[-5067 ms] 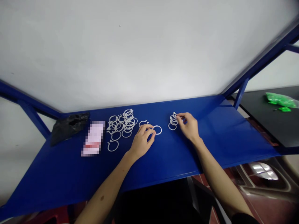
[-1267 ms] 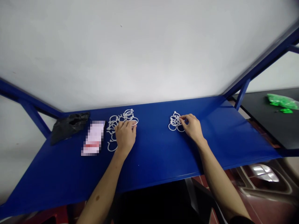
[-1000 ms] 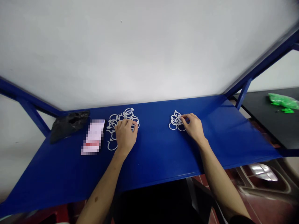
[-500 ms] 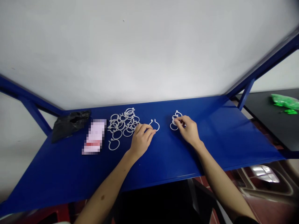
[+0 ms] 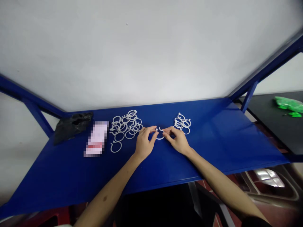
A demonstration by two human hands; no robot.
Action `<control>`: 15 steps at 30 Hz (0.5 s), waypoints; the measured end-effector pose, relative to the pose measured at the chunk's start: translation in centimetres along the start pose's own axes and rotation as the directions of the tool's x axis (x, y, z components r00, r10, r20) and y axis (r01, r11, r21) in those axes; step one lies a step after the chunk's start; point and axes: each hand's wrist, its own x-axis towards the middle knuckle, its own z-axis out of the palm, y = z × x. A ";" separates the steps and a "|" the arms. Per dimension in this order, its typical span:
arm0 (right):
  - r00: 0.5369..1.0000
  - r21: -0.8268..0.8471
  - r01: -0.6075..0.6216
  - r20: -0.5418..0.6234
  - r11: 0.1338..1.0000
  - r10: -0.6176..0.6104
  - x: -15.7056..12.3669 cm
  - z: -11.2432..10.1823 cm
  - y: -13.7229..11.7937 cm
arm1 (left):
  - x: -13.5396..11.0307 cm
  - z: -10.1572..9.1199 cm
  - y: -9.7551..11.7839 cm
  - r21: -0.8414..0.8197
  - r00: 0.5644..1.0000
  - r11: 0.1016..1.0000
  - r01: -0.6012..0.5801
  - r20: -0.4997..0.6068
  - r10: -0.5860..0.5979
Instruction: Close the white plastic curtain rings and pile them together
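Note:
Between my two hands is a white plastic ring (image 5: 160, 138) with a gap at its top. My left hand (image 5: 145, 142) pinches its left side, and my right hand (image 5: 177, 139) pinches its right side near the open end. Left of my left hand lies a loose pile of several similar white rings (image 5: 123, 127), some overlapping and with their gaps showing. Just beyond my right hand is a smaller group of white rings (image 5: 186, 123), partly covered by the fingers.
The blue table (image 5: 165, 167) stands against a white wall. On its left lie a black plastic bag (image 5: 72, 126) and a blurred-out pinkish rectangular thing (image 5: 96, 138). A green bag (image 5: 288, 105) rests on a dark table at the right.
My right hand has left the small ring group and moved left to grip the ring's right side. My left hand has shifted slightly right, still pinching the ring.

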 end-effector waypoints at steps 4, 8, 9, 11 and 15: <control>0.994 -0.040 0.093 0.057 0.995 -0.091 -0.3 0.3 0.1 | -0.3 0.2 -0.2 -0.119 0.994 0.990 0.074 0.087 -0.063; 0.980 -0.044 0.183 0.087 0.982 -0.179 -0.5 0.2 -0.2 | -0.7 0.4 -0.2 -0.181 0.997 0.981 0.068 0.045 -0.060; 0.974 -0.044 0.210 0.100 0.977 -0.205 -0.6 0.1 -0.3 | -0.7 0.4 -0.1 -0.193 0.998 0.979 0.062 0.040 -0.056; 0.959 -0.054 0.261 0.127 0.964 -0.253 -0.7 0.0 -0.3 | -0.8 0.4 -0.1 -0.208 0.998 0.977 0.055 0.044 -0.047; 0.948 -0.119 0.302 0.139 0.946 -0.286 -0.7 0.0 -0.7 | -0.5 0.3 -0.1 -0.178 0.997 0.984 0.030 0.077 -0.017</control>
